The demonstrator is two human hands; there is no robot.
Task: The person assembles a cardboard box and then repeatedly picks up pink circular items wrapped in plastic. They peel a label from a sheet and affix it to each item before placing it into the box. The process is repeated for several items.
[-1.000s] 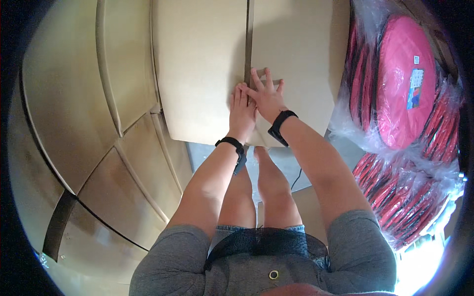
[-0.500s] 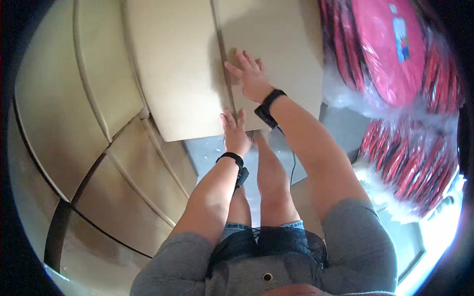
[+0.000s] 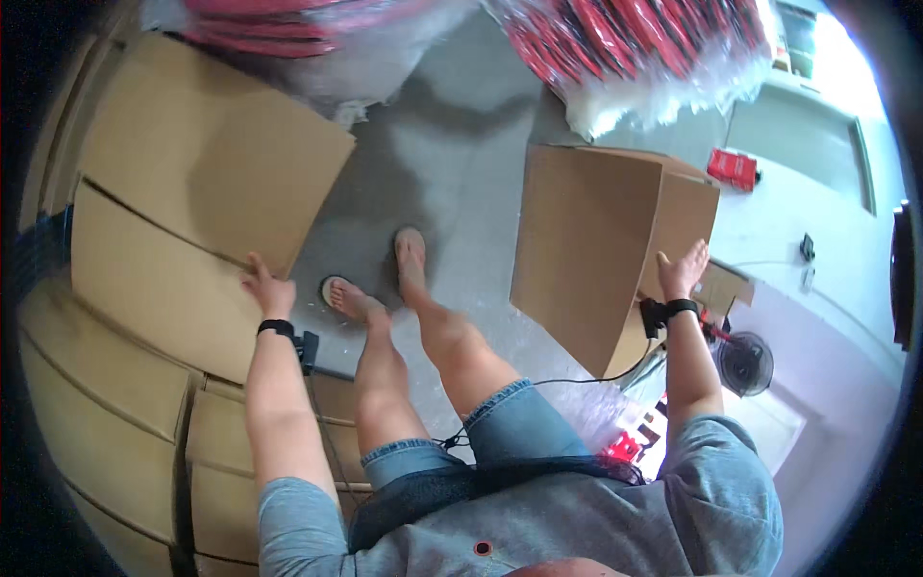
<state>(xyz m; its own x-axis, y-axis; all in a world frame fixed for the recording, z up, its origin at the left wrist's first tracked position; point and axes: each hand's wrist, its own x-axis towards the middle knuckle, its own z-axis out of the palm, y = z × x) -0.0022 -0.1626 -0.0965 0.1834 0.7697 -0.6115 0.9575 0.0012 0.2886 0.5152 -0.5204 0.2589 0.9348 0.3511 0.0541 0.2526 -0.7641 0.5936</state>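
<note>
My left hand (image 3: 267, 291), fingers apart, is at the near corner of a closed carton (image 3: 221, 144) with a seam along its top. Whether its fingertips touch the cardboard, I cannot tell. Out to the right, my right hand (image 3: 684, 271) has its fingers stretched and thumb apart. It overlaps the edge of a second brown cardboard box (image 3: 586, 250) standing on the floor; contact there is unclear. Both wrists carry black straps with small dark devices.
Brown cartons (image 3: 106, 385) are stacked along the left. Plastic-wrapped red bundles (image 3: 625, 48) lie ahead. A red box (image 3: 734, 169) and a black fan (image 3: 745, 363) are at right. A thin cable (image 3: 596, 381) runs near my leg. Grey floor (image 3: 461, 183) lies between the cartons.
The view has swung right, bringing the second cardboard box into sight. My hands, close together on the carton's top seam before, are now wide apart, the right one over by the other box.
</note>
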